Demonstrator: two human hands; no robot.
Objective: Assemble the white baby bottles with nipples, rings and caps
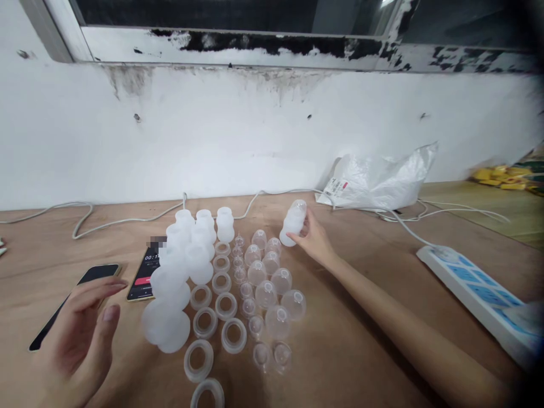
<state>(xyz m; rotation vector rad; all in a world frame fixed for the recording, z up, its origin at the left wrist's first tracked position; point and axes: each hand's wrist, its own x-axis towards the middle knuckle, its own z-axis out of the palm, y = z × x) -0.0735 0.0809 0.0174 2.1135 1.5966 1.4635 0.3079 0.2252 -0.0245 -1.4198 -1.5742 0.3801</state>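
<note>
The right hand (313, 238) reaches out over the brown wooden desk (365, 317) and grips a small cloudy white plastic bottle with a clear domed cap (293, 222). The fingers wrap around the bottle's side and hold it tilted, up off the desk. Just to the left of this hand and a bit nearer to the person sit rows of clear round plastic caps (272, 289). Further left of them lie clear plastic rings (221, 300) in lines, and past those stand more cloudy white plastic bottles (187, 255), close together.

The left hand (83, 328) floats low over the desk with its fingers loosely spread and holds nothing. Just behind its fingertips lies a flat black phone with a dark screen (76, 300). To the right of that hand a second black phone with a lit timer screen (147, 272) lies beside the white bottles.

Behind the right hand sits a crumpled clear plastic bag (378, 178) by the white wall. To the right of that arm lies a white and blue power strip (476, 289), and thin white cables (127, 220) run along the back of the desk
</note>
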